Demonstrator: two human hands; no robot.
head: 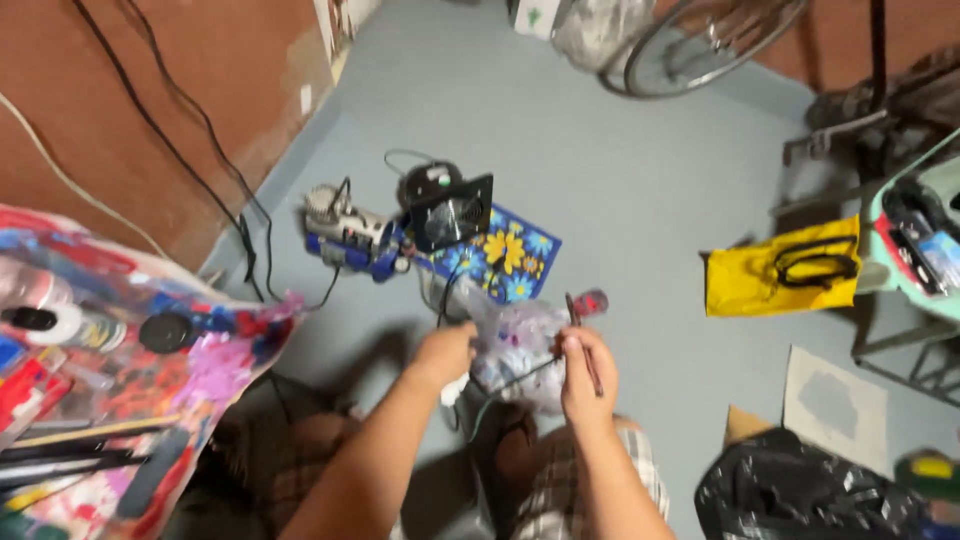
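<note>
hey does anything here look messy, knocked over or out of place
Yes. The table at left is smeared all over with paint in many colours. On the floor, a yellow bag lies flat. The right hand holds a thin brush; the left hand grips a clear plastic bag. Nothing looks spilled.

Single head view, looking steeply down, hands near, floor [620, 180] beyond

Blurred hands, cropped edges

The thin stick [583, 345] in the right hand [587, 375] is smeared by motion, so its kind cannot be told; the left hand [443, 352] covers part of the clear plastic bag [515, 350], whose contents stay unreadable. The picture's edges cut off the paint-smeared board [120, 400], bicycle wheel [700, 45], black bag [800, 495] and teal table [915, 240].
</note>
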